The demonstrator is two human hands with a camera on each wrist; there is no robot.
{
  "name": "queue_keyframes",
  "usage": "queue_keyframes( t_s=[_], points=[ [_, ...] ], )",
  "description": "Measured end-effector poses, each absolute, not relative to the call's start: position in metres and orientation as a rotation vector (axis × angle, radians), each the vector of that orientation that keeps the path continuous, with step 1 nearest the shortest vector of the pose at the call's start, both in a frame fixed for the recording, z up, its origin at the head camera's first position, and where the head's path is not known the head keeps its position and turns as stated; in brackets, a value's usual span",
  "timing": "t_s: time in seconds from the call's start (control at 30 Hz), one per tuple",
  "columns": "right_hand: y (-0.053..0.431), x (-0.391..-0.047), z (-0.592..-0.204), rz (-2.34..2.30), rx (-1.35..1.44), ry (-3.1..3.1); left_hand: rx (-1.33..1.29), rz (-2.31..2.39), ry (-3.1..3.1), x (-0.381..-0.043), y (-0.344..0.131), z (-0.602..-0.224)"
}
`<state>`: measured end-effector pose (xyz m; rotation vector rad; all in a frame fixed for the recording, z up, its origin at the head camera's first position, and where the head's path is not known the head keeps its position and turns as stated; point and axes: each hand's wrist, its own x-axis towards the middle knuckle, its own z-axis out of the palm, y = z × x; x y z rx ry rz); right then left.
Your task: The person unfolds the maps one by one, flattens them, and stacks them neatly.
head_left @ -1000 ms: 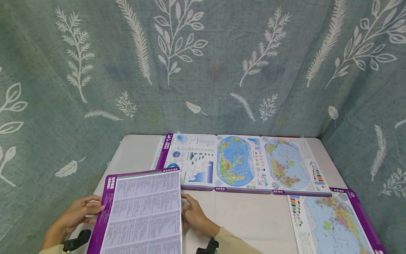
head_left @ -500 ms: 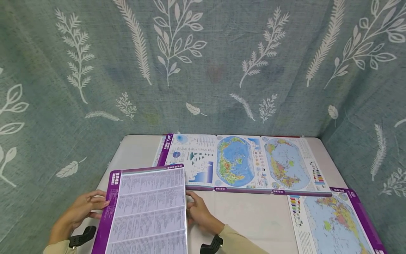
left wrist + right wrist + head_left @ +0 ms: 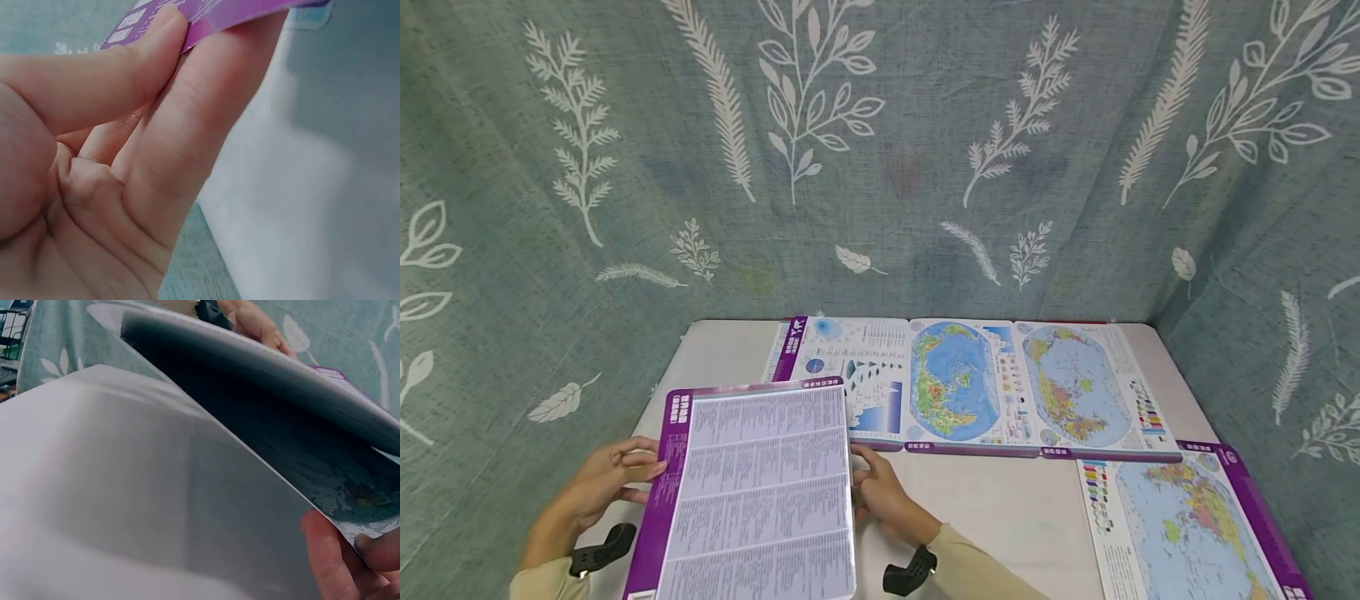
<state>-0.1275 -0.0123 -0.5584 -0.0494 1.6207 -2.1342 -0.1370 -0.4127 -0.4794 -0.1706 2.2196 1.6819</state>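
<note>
A folded laminated map sheet (image 3: pixel 760 483) with a purple border and columns of small print hangs tilted over the front left of the table. My left hand (image 3: pixel 613 479) pinches its purple left edge, thumb on top and fingers below, as the left wrist view (image 3: pixel 169 25) of that purple edge shows. At the opposite edge, my right hand (image 3: pixel 880 496) pinches the lower layer between thumb and fingers. In the right wrist view the two layers of the sheet (image 3: pixel 262 431) gape apart, with a dark map printed inside.
An unfolded map strip (image 3: pixel 962 383) of three panels lies along the back, its left panel partly covered by the held sheet. Another purple-edged map (image 3: pixel 1195 525) lies at the front right, on the white table (image 3: pixel 970 508). A leaf-patterned green curtain (image 3: pixel 895 167) surrounds the table.
Both hands have carried the folded map sheet a little to the right and away from the body, so it covers more of the back strip. The other maps stay put.
</note>
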Motion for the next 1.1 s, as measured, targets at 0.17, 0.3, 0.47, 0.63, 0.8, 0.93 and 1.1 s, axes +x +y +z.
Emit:
queue_keyframes(
  t_s=[0.17, 0.3, 0.47, 0.63, 0.8, 0.93, 1.1],
  points=[
    [-0.008, -0.131, -0.558, -2.133, -0.014, 1.619, -0.129, 1.713, 2.243, -0.139, -0.407, -0.477],
    [-0.004, -0.133, -0.558, -2.141, -0.02, 1.601, -0.147, 1.716, 2.255, -0.141, -0.405, -0.478],
    [0.001, -0.136, -0.558, -2.159, -0.029, 1.587, -0.136, 1.713, 2.268, -0.143, -0.401, -0.474],
    [0.005, -0.14, -0.559, -2.162, -0.018, 1.588, -0.148, 1.695, 2.294, -0.145, -0.395, -0.472],
    [0.009, -0.142, -0.559, -2.156, -0.021, 1.603, -0.158, 1.686, 2.294, -0.147, -0.393, -0.47],
    [0.012, -0.142, -0.558, -2.156, -0.036, 1.598, -0.158, 1.695, 2.288, -0.148, -0.391, -0.469],
    [0.016, -0.144, -0.558, -2.153, -0.033, 1.63, -0.125, 1.728, 2.277, -0.15, -0.39, -0.468]
  ],
)
